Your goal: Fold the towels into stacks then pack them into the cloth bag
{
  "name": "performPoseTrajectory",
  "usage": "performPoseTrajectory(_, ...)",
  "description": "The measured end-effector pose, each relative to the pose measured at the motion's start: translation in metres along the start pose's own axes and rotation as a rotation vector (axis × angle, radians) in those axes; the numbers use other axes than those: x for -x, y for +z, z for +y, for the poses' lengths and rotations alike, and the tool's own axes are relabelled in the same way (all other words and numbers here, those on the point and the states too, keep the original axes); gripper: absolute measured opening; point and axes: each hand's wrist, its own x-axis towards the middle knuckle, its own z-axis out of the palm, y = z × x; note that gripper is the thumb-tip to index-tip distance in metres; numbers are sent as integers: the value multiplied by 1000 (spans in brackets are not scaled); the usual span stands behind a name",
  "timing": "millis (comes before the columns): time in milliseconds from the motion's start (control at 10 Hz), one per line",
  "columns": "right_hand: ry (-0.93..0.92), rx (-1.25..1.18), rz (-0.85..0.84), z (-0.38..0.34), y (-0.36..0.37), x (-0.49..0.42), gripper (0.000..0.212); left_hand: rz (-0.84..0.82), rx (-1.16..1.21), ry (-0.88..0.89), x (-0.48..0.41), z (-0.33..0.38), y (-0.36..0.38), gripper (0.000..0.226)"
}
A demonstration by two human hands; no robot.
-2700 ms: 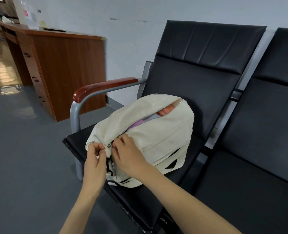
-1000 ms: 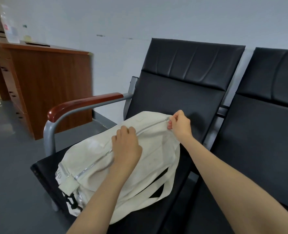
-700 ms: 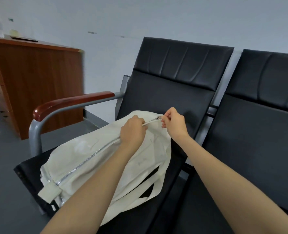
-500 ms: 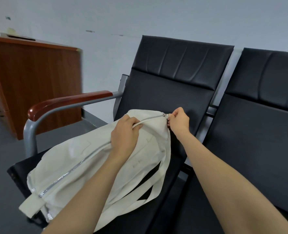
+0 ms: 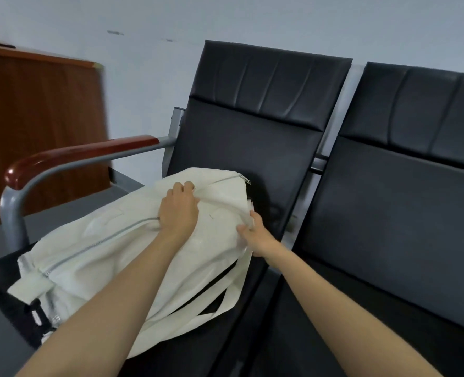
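The cream cloth bag (image 5: 95, 257) lies on its side on the left black seat (image 5: 241, 148), bulging and zipped along its whole length. The zipper pull (image 5: 246, 178) sits free at the far end. No towel shows. My left hand (image 5: 179, 210) lies on top of the bag over the zipper line, fingers curled into a fold of the cloth. My right hand (image 5: 255, 234) grips the bag's cloth at its far right edge, fingers hidden behind the fabric. A cream strap (image 5: 225, 303) hangs over the seat front.
A wooden-topped metal armrest (image 5: 81, 153) runs along the left of the seat. A second black seat (image 5: 405, 213) adjoins on the right. A brown wooden desk (image 5: 35, 121) stands at the back left against the pale wall. Grey floor lies below.
The bag went from half open with towels showing to fully zipped. My right hand let go of the zipper pull and dropped to the bag's right edge. My left hand stays on top.
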Motion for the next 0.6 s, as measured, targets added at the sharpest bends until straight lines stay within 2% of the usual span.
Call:
performPoseTrajectory(100, 63, -268, 19, 17, 23, 7, 78, 182, -99, 202, 17, 14, 7, 53)
performPoseTrajectory(200, 32, -292, 31, 22, 43, 7, 82, 124, -216, 459, 50, 26, 16, 57)
performPoseTrajectory(300, 2, -266, 124, 27, 50, 5, 66, -253, -302, 379, 62, 12, 32, 52)
performPoseTrajectory(400, 16, -237, 113, 35, 41, 9, 45, -363, -337, 337, 52, 6, 34, 51)
performPoseTrajectory(500, 51, -228, 50, 43, 23, 30, 44, -438, -287, 305, 57, 18, 27, 52)
performPoseTrajectory(600, 43, -236, 114, 38, -8, 56, 47, -501, -220, 300, 76, 38, 14, 50)
